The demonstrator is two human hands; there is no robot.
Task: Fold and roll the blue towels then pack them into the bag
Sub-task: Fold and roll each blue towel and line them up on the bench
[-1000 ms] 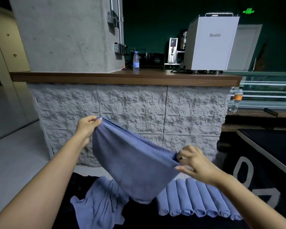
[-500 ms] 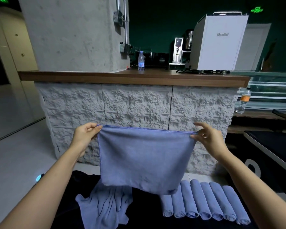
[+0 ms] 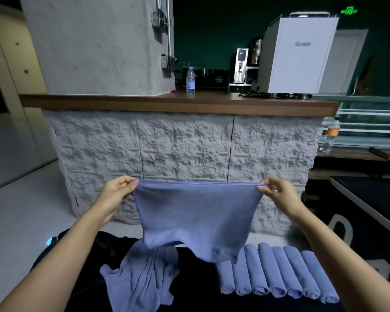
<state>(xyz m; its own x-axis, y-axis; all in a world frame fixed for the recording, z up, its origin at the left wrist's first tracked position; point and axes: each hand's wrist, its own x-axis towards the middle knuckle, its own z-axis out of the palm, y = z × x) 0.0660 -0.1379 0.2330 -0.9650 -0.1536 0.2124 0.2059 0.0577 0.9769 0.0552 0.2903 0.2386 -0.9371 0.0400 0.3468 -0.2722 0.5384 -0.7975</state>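
Towel [image 3: 196, 212] hangs between left hand [image 3: 116, 194] and right hand [image 3: 279, 195], over the table's [image 3: 196, 287] far edge. On the table: loose towel [image 3: 142, 278] left, rolled towels [image 3: 277, 273] in a touching row right. Counter [image 3: 178, 104] stands behind the table; bottle [image 3: 190, 80] mid-counter, machine [image 3: 300, 57] near its right end. Second bottle [image 3: 330, 137] on shelf [image 3: 351, 154] right of counter.

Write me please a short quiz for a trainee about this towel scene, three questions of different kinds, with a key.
1. True or false: the left hand and the right hand each pinch a top corner of the held towel.
2. The rolled towels lie: A) right of the crumpled towel; B) in the left hand; C) inside a bag.
3. Fill in: on the wooden counter stands a water ___.
Key: 1 true; 2 A; 3 bottle.
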